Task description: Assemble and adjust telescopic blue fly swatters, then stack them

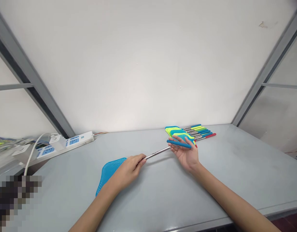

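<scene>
My left hand [132, 166] is wrapped around the thin metal rod [158, 152] of a fly swatter. Its blue perforated head [109, 170] is partly covered by my left hand and forearm. At the rod's other end, my right hand [185, 154] is turned palm up, its fingers loosely curled. A blue tube-shaped handle grip [179, 144] lies across those fingers, held near the thumb. It slants at a different angle from the rod, whose tip reaches my right fingers; whether the two touch is hidden.
Behind my right hand lies a pile of fly swatters [177, 131] in blue, green and red, handles pointing right. A white power strip [74, 140] with plugs and cables runs along the grey table's [148, 199] left side. A white wall [148, 64] stands behind.
</scene>
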`<state>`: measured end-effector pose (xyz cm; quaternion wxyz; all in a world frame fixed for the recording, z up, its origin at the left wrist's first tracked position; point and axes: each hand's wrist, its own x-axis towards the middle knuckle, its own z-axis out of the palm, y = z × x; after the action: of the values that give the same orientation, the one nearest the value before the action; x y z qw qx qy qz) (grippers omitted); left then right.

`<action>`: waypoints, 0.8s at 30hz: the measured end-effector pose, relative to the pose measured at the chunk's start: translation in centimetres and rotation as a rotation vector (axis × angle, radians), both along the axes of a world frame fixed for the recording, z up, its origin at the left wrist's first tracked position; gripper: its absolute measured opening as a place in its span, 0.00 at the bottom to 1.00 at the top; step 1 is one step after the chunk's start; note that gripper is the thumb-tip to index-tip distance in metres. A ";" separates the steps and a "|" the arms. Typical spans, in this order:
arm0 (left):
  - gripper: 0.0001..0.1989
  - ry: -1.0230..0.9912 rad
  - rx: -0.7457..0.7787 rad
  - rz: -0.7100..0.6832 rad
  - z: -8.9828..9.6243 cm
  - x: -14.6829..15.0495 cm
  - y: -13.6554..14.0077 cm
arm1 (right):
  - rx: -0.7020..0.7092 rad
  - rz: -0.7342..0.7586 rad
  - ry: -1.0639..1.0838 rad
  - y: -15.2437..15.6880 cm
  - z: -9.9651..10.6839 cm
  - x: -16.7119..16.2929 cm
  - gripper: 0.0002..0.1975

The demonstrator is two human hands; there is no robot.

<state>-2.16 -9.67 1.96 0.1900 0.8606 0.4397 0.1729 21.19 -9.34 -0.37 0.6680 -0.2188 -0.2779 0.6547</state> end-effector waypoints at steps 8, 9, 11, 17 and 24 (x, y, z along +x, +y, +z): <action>0.16 0.007 0.034 0.002 0.1 0.0 -0.1 | -0.005 0.017 0.090 0.4 0.0 0.4 0.23; 0.16 0.007 0.037 0.002 0.1 0.0 -0.1 | -0.011 0.020 0.098 0.4 0.0 0.4 0.23; 0.16 0.008 0.031 0.002 0.1 0.0 -0.1 | -0.026 0.026 0.117 0.5 0.1 0.5 0.24; 0.16 -0.007 -0.007 0.018 0.1 -0.1 0.0 | -0.064 0.042 0.161 0.7 -0.1 1.0 0.23; 0.16 -0.001 0.011 0.022 0.3 0.0 -0.1 | -0.118 0.096 0.229 1.1 -0.9 1.1 0.21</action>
<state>-2.19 -9.79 2.28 0.1838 0.8567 0.4479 0.1778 22.29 -8.27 -1.23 0.6492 -0.1681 -0.1712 0.7218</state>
